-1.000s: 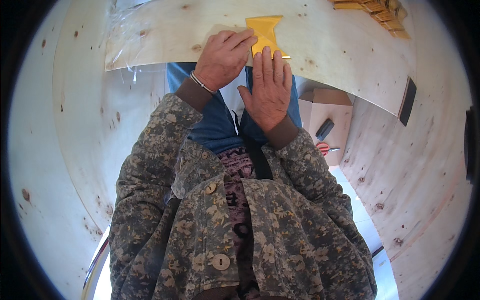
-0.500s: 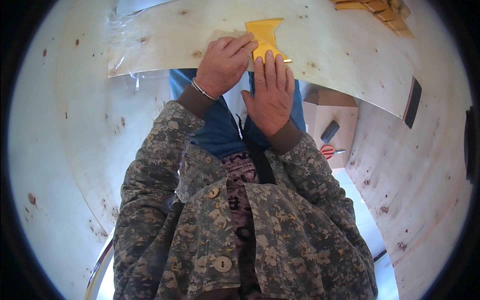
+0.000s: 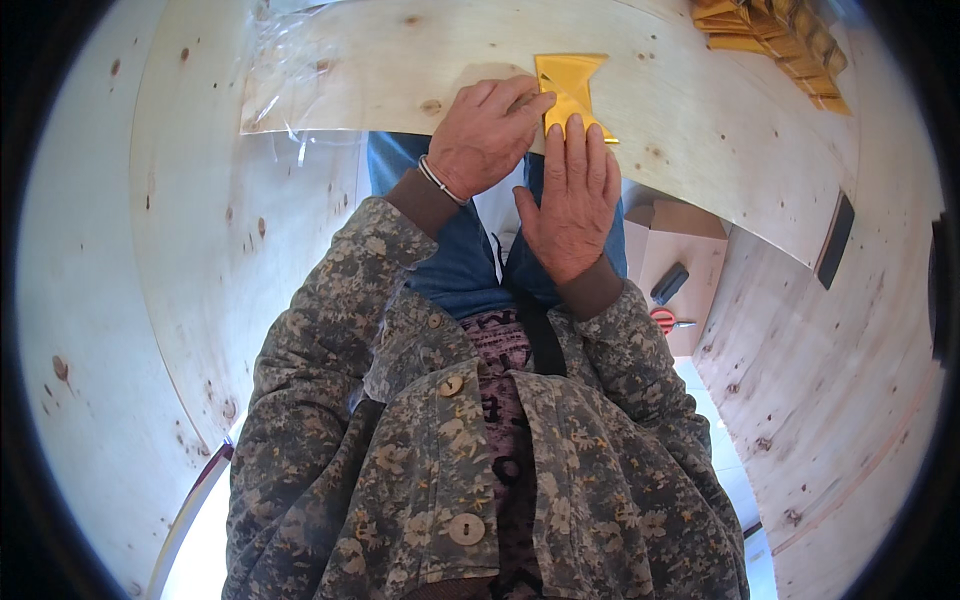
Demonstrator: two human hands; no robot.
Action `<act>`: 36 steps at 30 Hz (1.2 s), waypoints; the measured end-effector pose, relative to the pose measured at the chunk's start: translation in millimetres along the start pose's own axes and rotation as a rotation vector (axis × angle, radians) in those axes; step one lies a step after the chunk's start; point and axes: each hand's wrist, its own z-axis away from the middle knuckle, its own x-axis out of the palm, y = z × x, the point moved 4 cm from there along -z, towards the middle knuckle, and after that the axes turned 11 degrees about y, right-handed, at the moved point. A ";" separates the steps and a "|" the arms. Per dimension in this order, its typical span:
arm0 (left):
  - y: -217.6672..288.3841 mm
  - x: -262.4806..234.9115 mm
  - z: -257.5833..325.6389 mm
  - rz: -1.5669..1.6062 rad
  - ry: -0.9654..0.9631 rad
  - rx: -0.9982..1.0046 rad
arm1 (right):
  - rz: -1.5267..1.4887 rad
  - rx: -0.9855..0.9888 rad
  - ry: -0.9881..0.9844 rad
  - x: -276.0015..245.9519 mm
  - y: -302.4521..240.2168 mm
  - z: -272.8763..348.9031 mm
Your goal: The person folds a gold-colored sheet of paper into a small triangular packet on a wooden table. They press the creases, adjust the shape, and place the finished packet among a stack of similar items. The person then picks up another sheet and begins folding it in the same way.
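Observation:
A folded piece of shiny gold paper (image 3: 572,75) lies flat on the wooden table near its front edge, with a notch in its right side. My left hand (image 3: 487,138) is at its left side, fingers curled and pressed together, the tips on the paper's left edge. My right hand (image 3: 572,205) lies flat with fingers stretched out. Its fingertips rest on the paper's near end, and its thumb stands apart. The part of the paper under the fingertips is hidden.
Several folded gold paper pieces (image 3: 775,45) lie in a row at the far right of the table (image 3: 700,130). Clear plastic film (image 3: 290,85) is at the left. Below, a cardboard box (image 3: 690,240) carries a dark object (image 3: 669,284) and red-handled scissors (image 3: 664,321).
The whole view has shifted, so the table, paper and hands appear farther right. Both hands remain on the gold paper in nearly the same pose.

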 end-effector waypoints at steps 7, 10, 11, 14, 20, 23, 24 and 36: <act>-0.4 1.0 0.9 -0.006 -0.023 -0.011 | 0.016 0.003 -0.009 -1.1 -1.2 -1.4; 0.5 0.1 0.7 -0.030 0.007 0.036 | 0.030 -0.004 -0.015 -2.0 -1.5 -1.5; 0.4 0.2 0.8 -0.015 0.009 0.027 | 0.030 -0.004 -0.019 -2.1 -1.6 -1.6; 0.6 0.4 1.3 -0.003 0.013 0.018 | 0.036 -0.008 -0.019 -1.3 -1.4 -2.0; 0.7 0.6 1.1 -0.054 0.008 0.042 | 0.046 -0.018 -0.013 -1.0 -1.0 -0.9; 1.0 0.5 0.9 -0.043 0.007 0.029 | 0.024 -0.014 0.002 -1.0 -1.1 -1.1; 1.1 0.5 1.1 -0.028 0.007 0.018 | 0.013 -0.012 0.010 -0.9 -1.2 -1.3; 1.0 2.4 2.5 -0.046 -0.013 0.020 | 0.019 -0.014 0.007 -0.4 0.0 -0.4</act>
